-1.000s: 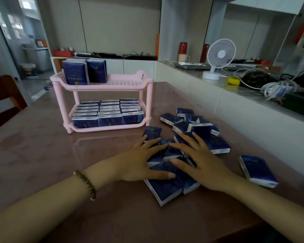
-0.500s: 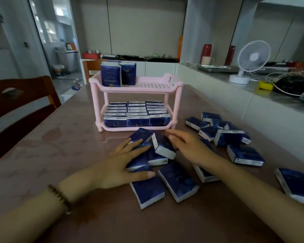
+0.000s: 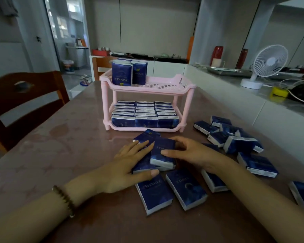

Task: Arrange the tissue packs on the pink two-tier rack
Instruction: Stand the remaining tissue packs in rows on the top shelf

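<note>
Pressed the left hand (image 3: 128, 163), fingers spread, flat on loose tissue packs (image 3: 186, 188); pinched one pack (image 3: 165, 149) with the right hand (image 3: 195, 153). Glossy brown surface (image 3: 60, 155); pink rack (image 3: 189, 109) just behind, lower tier filled. Wooden chair (image 3: 25, 95) left, white fan (image 3: 270, 62) right.

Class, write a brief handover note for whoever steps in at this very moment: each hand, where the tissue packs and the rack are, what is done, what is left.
Left hand: flat, fingers straight, resting on the near pile.
Right hand: grips one tissue pack atop that pile, thumb on its face, fingers round its far edge.
Pink two-tier rack: on the table, just beyond the hands.
Done: lower tier filled in rows; a few upright packs at the upper tier's left end.
Left: the near pile and the loose packs to the right, probably for the upper tier.
</note>
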Available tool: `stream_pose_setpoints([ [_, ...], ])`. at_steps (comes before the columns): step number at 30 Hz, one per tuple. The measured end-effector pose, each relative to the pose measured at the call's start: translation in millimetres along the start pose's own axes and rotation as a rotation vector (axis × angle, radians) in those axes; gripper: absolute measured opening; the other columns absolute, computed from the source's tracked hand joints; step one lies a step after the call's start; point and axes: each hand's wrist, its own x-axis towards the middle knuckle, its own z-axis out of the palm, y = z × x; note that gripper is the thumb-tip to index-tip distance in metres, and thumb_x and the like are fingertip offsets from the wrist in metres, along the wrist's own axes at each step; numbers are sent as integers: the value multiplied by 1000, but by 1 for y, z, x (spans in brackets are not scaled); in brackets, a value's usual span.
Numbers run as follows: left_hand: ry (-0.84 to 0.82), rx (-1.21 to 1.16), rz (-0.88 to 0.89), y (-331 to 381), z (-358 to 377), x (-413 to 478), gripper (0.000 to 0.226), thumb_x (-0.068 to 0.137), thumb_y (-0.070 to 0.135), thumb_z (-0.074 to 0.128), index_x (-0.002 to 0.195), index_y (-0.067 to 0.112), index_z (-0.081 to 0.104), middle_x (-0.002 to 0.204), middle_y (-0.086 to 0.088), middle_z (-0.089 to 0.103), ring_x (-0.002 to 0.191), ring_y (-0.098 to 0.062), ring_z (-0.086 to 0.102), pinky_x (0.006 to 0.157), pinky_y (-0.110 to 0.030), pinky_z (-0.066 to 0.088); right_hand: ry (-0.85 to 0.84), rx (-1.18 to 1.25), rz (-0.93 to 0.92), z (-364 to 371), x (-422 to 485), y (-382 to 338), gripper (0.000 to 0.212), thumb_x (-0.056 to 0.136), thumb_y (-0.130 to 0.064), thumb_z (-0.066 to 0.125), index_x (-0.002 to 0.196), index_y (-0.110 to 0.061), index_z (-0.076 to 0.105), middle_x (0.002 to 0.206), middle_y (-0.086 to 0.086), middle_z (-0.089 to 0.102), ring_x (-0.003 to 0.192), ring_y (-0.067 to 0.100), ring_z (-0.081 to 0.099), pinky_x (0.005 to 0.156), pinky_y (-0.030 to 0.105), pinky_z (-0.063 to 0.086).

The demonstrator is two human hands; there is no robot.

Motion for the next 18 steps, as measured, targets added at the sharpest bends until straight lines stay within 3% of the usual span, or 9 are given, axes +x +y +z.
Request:
stream_pose_setpoints([
  [2,49,-40,7,1,2,0,73,70,84,27,133,62,-4,152,28,-2,140,4,-14,119,-38,3,37,52,-39,2,-2,4,53,68,-25,79,115,-22,55,115,0,63,104,14,62,84,28,53],
  [4,163,-183,53,7,3,2,78,77,76,34,143,52,1,152,23,16,143,-2,6,118,-37,16,72,110,-111,3,-4,5,57,69,-16,79,118,-20,50,117,3,61,107,15,61,83,27,54],
  [6,243,-419,81,18,-1,7,73,85,63,43,146,39,12,141,22,41,132,4,34,109,-26,33,111,83,-262,-1,-7,2,58,70,-7,77,119,-18,47,117,0,60,105,12,62,80,24,55],
  [8,282,-563,60,29,-7,14,63,85,47,48,143,35,25,125,25,53,114,12,50,94,-11,42,122,-11,-391,-10,-9,-4,60,70,-4,77,120,-20,47,118,-4,58,103,6,63,81,20,54],
  [11,325,-509,56,38,-13,25,59,82,42,53,138,33,35,119,27,54,109,8,55,90,-15,47,60,-71,-409,-22,-9,-1,59,70,-3,77,120,-18,49,121,-4,59,107,3,61,86,22,53],
  [15,331,-442,56,34,-11,38,53,83,38,62,131,24,45,117,15,64,111,-1,56,90,-28,51,-7,-166,-354,-28,-8,12,67,68,-21,81,126,-27,47,126,-8,58,117,5,56,97,32,50],
  [18,359,-399,64,32,-9,43,44,82,34,67,121,20,53,106,11,68,98,1,59,83,-19,48,18,-148,-359,-36,-9,10,65,66,-25,78,124,-24,50,123,-7,61,114,6,58,95,29,50],
])
